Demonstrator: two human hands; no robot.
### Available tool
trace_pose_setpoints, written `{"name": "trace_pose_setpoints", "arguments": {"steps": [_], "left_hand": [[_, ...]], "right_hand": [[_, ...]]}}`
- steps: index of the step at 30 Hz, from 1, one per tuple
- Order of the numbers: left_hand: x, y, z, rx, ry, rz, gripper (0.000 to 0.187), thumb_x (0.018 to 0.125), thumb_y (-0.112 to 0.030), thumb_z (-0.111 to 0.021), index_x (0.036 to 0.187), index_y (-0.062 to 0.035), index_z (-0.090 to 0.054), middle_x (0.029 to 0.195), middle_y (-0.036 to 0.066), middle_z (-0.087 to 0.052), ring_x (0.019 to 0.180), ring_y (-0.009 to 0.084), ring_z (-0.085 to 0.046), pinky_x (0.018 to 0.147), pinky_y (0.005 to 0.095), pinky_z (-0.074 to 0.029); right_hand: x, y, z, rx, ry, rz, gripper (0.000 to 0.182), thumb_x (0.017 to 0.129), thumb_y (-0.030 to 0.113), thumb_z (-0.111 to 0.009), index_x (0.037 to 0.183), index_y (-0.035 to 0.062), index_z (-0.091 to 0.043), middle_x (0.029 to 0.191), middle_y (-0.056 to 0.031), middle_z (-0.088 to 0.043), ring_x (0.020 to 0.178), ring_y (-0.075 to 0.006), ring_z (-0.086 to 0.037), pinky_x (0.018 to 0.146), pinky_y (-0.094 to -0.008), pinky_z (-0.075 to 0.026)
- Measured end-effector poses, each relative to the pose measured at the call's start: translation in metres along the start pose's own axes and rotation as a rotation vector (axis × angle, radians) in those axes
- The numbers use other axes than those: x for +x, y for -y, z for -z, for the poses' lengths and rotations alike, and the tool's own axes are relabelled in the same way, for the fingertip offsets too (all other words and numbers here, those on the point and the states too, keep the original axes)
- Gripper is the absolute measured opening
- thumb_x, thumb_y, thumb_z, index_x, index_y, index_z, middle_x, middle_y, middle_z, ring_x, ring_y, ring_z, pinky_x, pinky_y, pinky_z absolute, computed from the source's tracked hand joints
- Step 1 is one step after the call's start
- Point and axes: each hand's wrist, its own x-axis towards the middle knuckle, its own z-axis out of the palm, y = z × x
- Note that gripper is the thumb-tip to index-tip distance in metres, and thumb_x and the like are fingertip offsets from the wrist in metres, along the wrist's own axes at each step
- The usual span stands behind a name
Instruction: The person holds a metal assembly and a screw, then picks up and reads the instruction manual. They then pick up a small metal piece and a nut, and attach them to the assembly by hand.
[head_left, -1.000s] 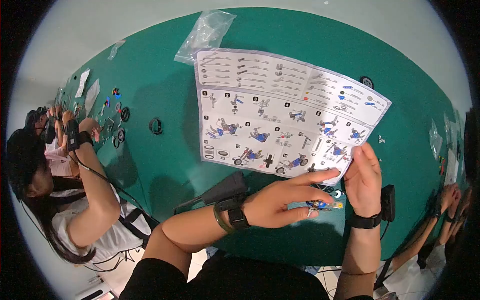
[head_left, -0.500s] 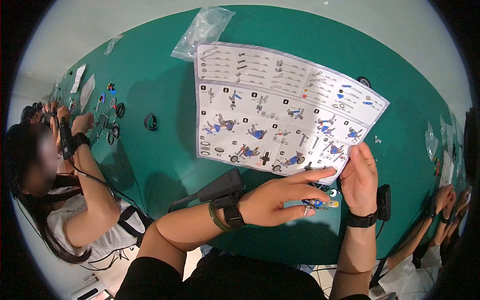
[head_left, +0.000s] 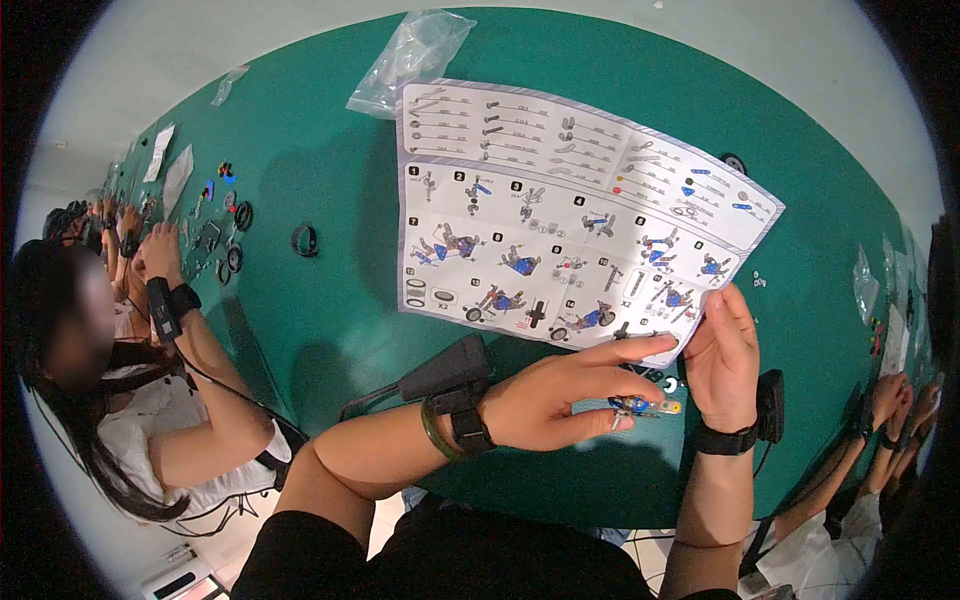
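Note:
A large white instruction sheet [head_left: 560, 200] with numbered build pictures is lifted over the green table [head_left: 330, 300]. My right hand [head_left: 725, 360] pinches its lower right corner. My left hand [head_left: 565, 395] has its index finger stretched out along the sheet's bottom edge, while its thumb and lower fingers grip a small blue metal model piece [head_left: 640, 406] with a yellow end. A small white ring part [head_left: 670, 384] lies on the table just beside that piece.
An empty clear plastic bag [head_left: 410, 60] lies at the table's far edge. A black tyre [head_left: 305, 240] sits left of the sheet, another wheel [head_left: 735, 162] behind it. A person at the left [head_left: 170, 300] works over several small parts. Other hands [head_left: 895, 410] show at the right.
The sheet has shifted slightly right and up in view. The person on the left has pulled their arm back and down. My hands hold the same grip.

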Motion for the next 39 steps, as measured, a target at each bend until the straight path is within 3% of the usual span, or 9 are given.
{"name": "trace_pose_setpoints", "arguments": {"steps": [17, 39], "left_hand": [[0.0003, -0.0001, -0.0004, -0.012, -0.005, 0.011, 0.032, 0.086, -0.005, -0.061, 0.119, -0.0063, -0.062, 0.150, 0.020, -0.033, 0.137, 0.0330, -0.036, 0.109, 0.0400, -0.030], [-0.0012, -0.0016, 0.0003, -0.027, -0.006, 0.021, 0.032, 0.086, -0.004, -0.061, 0.119, -0.0059, -0.062, 0.149, 0.021, -0.033, 0.137, 0.0327, -0.035, 0.109, 0.0401, -0.030]], "right_hand": [[0.0004, -0.0011, 0.0053, -0.012, 0.016, -0.010, 0.033, 0.100, 0.017, -0.044, 0.126, -0.0019, -0.049, 0.127, -0.0139, -0.058, 0.114, -0.0212, -0.058, 0.098, -0.0361, -0.045], [0.0003, -0.0008, -0.0014, 0.020, -0.003, 0.009, 0.029, 0.099, 0.016, -0.048, 0.122, -0.0006, -0.054, 0.121, -0.0115, -0.062, 0.109, -0.0198, -0.060, 0.095, -0.0351, -0.046]]}}
